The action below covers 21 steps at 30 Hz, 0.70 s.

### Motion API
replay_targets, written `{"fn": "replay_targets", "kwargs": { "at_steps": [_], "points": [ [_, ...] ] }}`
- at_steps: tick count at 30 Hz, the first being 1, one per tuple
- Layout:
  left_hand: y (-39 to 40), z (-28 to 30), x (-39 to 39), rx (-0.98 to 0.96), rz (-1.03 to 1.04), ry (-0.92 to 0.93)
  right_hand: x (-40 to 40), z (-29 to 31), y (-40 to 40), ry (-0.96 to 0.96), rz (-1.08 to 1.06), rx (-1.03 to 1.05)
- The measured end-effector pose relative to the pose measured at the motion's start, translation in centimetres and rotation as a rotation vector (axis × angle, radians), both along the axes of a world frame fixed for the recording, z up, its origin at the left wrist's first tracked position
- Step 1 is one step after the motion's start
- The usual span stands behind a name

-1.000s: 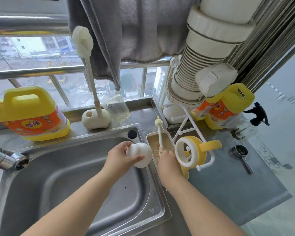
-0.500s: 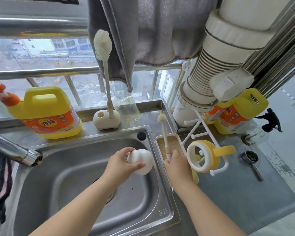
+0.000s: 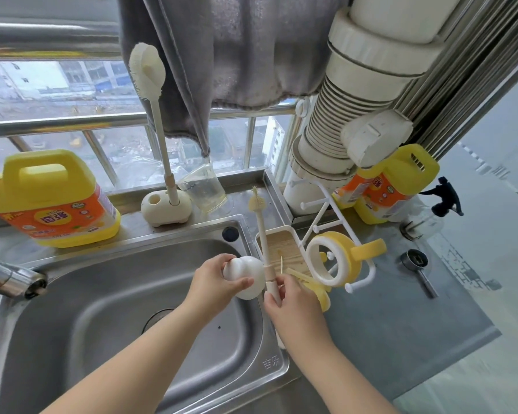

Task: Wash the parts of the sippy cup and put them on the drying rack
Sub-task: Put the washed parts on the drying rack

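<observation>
My left hand [image 3: 214, 283] grips a white rounded sippy cup part [image 3: 248, 279] over the right side of the steel sink [image 3: 108, 324]. My right hand [image 3: 290, 297] holds the lower handle of a thin cream brush [image 3: 262, 231] that stands upright, bristle tip up, beside the white part. The white drying rack [image 3: 314, 222] sits just right of the sink, with the yellow and white handled cup lid [image 3: 338, 261] hanging on it. A yellow piece [image 3: 317, 291] lies in the rack tray by my right hand. The clear cup body [image 3: 205, 189] stands on the back ledge.
A tall bottle brush in a cream holder [image 3: 165, 204] stands behind the sink. Yellow detergent jugs sit at the left [image 3: 48, 198] and right [image 3: 383, 186]. The faucet [image 3: 12, 279] juts in from the left. A black spray bottle [image 3: 443, 198] and a metal measuring cup [image 3: 416, 264] sit on the counter.
My right hand has lifted the thin brush off the rack tray and brought it left toward the white part. My left hand keeps its hold over the sink.
</observation>
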<state>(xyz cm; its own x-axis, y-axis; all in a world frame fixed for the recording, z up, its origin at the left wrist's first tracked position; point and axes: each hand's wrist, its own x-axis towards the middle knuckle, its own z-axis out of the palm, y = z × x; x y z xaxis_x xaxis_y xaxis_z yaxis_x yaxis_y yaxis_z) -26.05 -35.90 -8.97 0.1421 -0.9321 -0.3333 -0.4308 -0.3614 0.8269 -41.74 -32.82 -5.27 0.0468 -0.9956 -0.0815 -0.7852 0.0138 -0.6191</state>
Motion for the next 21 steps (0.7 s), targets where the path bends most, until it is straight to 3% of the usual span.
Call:
{"fn": "replay_targets", "kwargs": {
  "at_steps": [10, 21],
  "points": [
    [-3.1, 1.9, -2.3, -0.137, -0.154, -0.155, -1.6, 1.7, 1.7, -0.057, 0.007, -0.119],
    [-7.8, 2.5, -5.2, -0.179, -0.342, -0.298, -2.3, 0.5, 2.6, -0.17, -0.063, -0.067]
  ]
}}
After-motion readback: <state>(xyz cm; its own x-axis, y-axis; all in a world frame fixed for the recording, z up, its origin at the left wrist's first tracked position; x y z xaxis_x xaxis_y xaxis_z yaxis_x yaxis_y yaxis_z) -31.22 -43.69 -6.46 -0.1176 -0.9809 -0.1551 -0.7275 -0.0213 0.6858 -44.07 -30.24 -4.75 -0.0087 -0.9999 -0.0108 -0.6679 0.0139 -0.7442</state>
